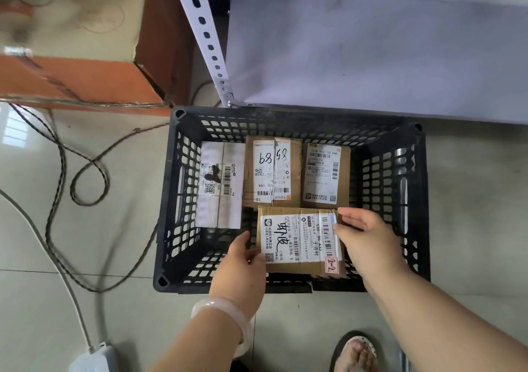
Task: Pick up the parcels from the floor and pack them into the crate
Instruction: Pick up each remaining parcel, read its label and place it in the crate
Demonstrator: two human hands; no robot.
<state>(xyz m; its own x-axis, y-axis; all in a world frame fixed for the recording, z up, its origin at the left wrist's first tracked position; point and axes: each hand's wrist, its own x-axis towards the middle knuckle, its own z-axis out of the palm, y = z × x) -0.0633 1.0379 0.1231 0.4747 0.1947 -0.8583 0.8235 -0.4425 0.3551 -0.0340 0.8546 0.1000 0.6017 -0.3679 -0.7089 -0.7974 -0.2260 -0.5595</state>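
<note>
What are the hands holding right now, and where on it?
The front cardboard parcel inside the crate: the left hand grips its near-left edge, the right hand its far-right corner.

the crate (285, 114) is black plastic lattice, matt, with a dull sheen on its 3 o'clock wall. inside it, the front parcel (303, 240) at 6 o'clock, the middle parcel (273, 168) at 12 o'clock and the right parcel (325, 174) at 2 o'clock are matt brown cardboard, each bearing a smooth white paper label. the white parcel (220, 183) at 9 o'clock looks wrapped in smooth, faintly glossy white film. the floor (34, 243) at 8 o'clock is pale glossy tile that mirrors light. the shelf upright (205, 31) at 12 o'clock is white-painted perforated metal. the cabinet (85, 80) at 10 o'clock looks like smooth orange-brown wood. the braided cable (61, 154) at 9 o'clock is rough-woven. the bangle (217, 311) at 6 o'clock is glossy, milky and stone-like.
</note>
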